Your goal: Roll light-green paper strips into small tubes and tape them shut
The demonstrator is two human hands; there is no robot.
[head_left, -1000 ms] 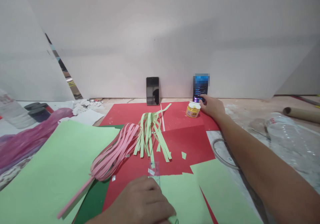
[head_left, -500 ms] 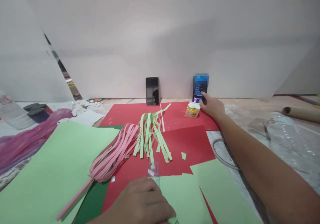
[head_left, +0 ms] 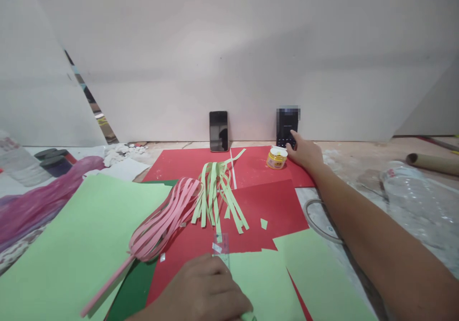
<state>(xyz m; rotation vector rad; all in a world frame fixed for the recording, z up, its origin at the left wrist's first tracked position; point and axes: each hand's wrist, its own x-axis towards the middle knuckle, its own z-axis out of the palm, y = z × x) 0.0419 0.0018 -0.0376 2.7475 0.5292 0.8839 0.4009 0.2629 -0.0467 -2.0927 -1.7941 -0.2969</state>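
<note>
My right hand (head_left: pixel 304 152) reaches to the smartphone (head_left: pixel 286 125) propped against the white board on the right. Its index finger is stretched out at the screen, which is dark with faint text; the upper part is blurred out. A small yellow jar (head_left: pixel 277 158) stands just left of that hand. My left hand (head_left: pixel 206 287) rests low in the middle with fingers curled, over light green paper (head_left: pixel 265 282) and the end of a clear ruler (head_left: pixel 221 242). A pale green bit shows by its fingertips; what it holds is hidden.
A pink paper-strip whisk shape on a stick (head_left: pixel 165 220) lies beside a bunch of light green strips (head_left: pixel 217 187) on red sheets (head_left: pixel 279 201). Another phone (head_left: pixel 218 130) leans at the back. Clear plastic bottles (head_left: pixel 412 192), a tape ring (head_left: pixel 311 220) and a cardboard tube (head_left: pixel 430 162) lie right.
The right phone's screen has turned from lit blue with lines of text to mostly dark. My right index finger has shifted slightly; my left hand stays put.
</note>
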